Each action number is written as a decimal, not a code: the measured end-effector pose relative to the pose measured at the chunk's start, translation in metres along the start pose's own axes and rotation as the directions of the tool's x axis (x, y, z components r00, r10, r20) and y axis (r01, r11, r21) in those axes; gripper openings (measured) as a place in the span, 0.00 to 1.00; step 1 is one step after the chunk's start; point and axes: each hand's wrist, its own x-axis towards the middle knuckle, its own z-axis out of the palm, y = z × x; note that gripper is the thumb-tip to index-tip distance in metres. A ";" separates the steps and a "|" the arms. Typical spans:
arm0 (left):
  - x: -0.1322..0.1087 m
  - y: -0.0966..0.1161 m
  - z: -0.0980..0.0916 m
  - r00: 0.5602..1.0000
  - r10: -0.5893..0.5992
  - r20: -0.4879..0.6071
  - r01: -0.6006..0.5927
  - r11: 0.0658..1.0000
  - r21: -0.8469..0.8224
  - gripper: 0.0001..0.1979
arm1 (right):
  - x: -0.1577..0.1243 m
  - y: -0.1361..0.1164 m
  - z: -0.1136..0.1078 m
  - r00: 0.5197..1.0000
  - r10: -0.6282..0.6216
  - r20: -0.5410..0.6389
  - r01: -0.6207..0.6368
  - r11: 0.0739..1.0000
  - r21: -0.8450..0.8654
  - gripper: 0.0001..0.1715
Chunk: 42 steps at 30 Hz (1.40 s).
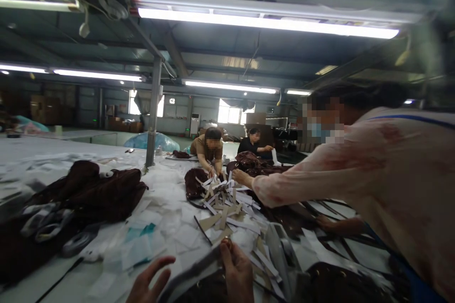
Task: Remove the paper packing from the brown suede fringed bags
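Note:
My right hand (239, 272) is closed at the bottom middle, thumb and fingers pinching the end of a dark strap (194, 266). A small coppery piece shows at the fingertips, too blurred to name. Left of it, my left hand (151, 280) has its thumb and fingers apart, with nothing between them. Below and between both hands lies a dark brown bag (204, 289) with small metal eyelets, partly cut off by the frame edge. The strap runs from the right hand down toward the left hand.
White and beige strips (227, 206) are heaped ahead. Brown bags (117, 194) and tape rolls (53, 225) lie left. A grey tape dispenser (282, 251) stands right. A co-worker's arm (284, 184) reaches across from the right; two people work beyond. A post (153, 113) rises from the table.

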 end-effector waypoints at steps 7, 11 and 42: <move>0.028 0.081 0.038 0.917 0.172 0.360 -0.189 0.982 0.013 0.23 | 0.005 -0.014 -0.005 0.998 -0.015 0.057 0.027 0.978 -0.207 0.25; 0.028 0.077 0.044 0.941 0.154 0.302 -0.188 0.978 0.089 0.20 | 0.009 -0.019 -0.022 0.970 -0.240 -0.033 0.198 0.864 -0.462 0.28; 0.044 0.010 0.012 0.759 -0.035 0.650 0.250 0.937 -0.242 0.24 | 0.056 0.029 0.073 0.958 0.235 -0.164 -0.229 0.972 0.055 0.25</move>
